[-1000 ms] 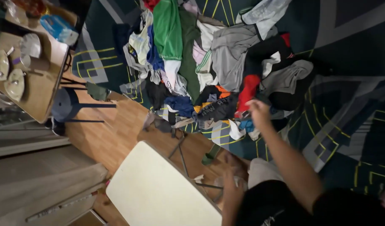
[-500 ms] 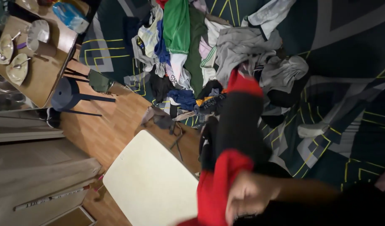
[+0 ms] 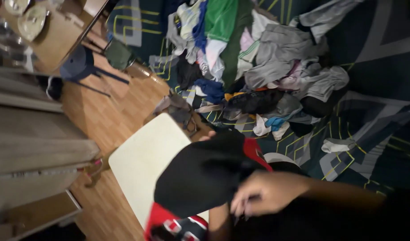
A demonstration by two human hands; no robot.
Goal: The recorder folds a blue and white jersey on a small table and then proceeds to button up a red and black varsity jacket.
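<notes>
Garment (image 3: 200, 174), black with red trim, hangs over the pale counter (image 3: 142, 160), its length running toward the near edge; right hand (image 3: 263, 194) pinches its edge, nearer than the mostly hidden left hand (image 3: 208, 136), grip unclear.

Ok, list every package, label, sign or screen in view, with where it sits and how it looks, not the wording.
Printed patch: on the lower end of the black-and-red garment that the right hand grips, near the bottom edge of the view; red, white and black shapes, too blurred to make out further.
Packages, signs, screens: none show.
</notes>
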